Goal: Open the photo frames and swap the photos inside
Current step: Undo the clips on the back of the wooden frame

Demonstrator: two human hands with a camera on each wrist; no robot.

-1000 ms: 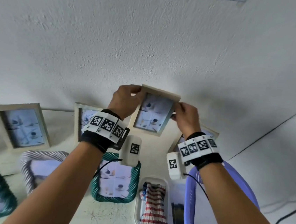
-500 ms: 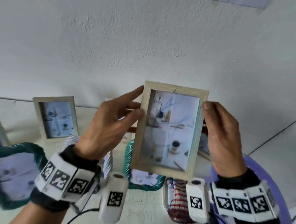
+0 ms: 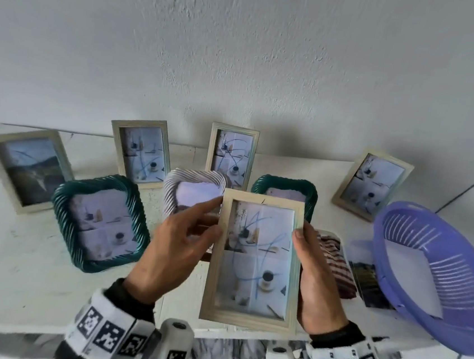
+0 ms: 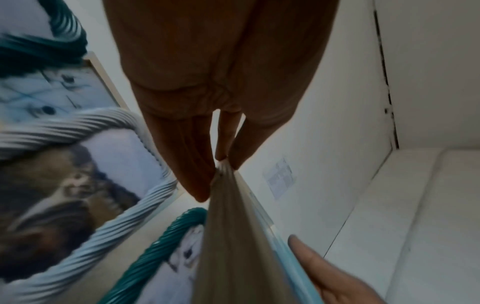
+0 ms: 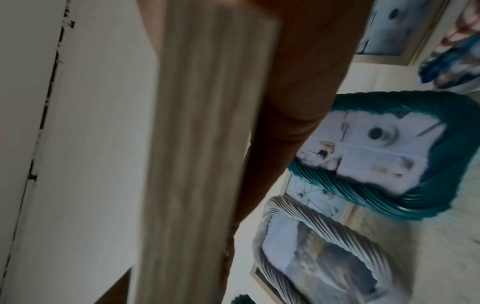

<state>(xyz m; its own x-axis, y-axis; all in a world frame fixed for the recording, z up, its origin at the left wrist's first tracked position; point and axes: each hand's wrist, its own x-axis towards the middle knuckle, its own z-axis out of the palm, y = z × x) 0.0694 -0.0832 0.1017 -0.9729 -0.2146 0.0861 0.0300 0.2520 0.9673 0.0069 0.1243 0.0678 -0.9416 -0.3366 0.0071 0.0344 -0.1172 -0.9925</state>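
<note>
A light wooden photo frame with a collage photo behind its glass is held upright in the air, front towards me, above the table's near edge. My left hand pinches its upper left edge, thumb in front and fingers behind. In the left wrist view the fingertips meet the frame's corner. My right hand grips the right edge with the thumb on the front. The right wrist view shows the frame's side blurred against the palm. Other frames stand on the table: wooden ones, green rope ones and a white rope one.
A purple plastic basket with a sheet in it sits at the right edge of the white table. A striped cloth and a loose landscape photo lie beside it. The wall rises right behind the back row of frames.
Both hands have brought the wooden frame from the back of the table towards me and lower, front still facing me. The left hand's fingers have straightened along its edge.
</note>
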